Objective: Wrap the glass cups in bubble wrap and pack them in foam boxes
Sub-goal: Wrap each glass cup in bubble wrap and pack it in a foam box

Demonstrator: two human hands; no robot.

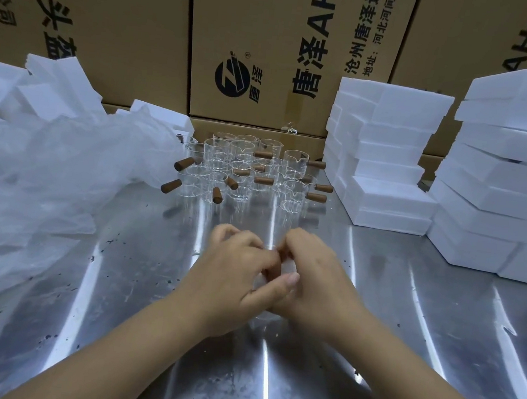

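The left hand (236,270) and right hand (315,278) are pressed together, fingers curled round a mostly hidden wrapped cup (287,267). Bare glass cups (242,171) stand beyond them. Foam boxes (384,166) are stacked to the right and bubble wrap (49,172) lies to the left.

Bare L hand (235,274), R hand (319,278), forearms (132,341); short nails (293,278).

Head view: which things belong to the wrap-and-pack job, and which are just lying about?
Job: left hand and right hand, both gripping a clear item, mostly hidden; glass cups with brown handles; bubble wrap heap; foam boxes stacked at right.
Lying about: cardboard cartons behind; steel table, only the work surface.
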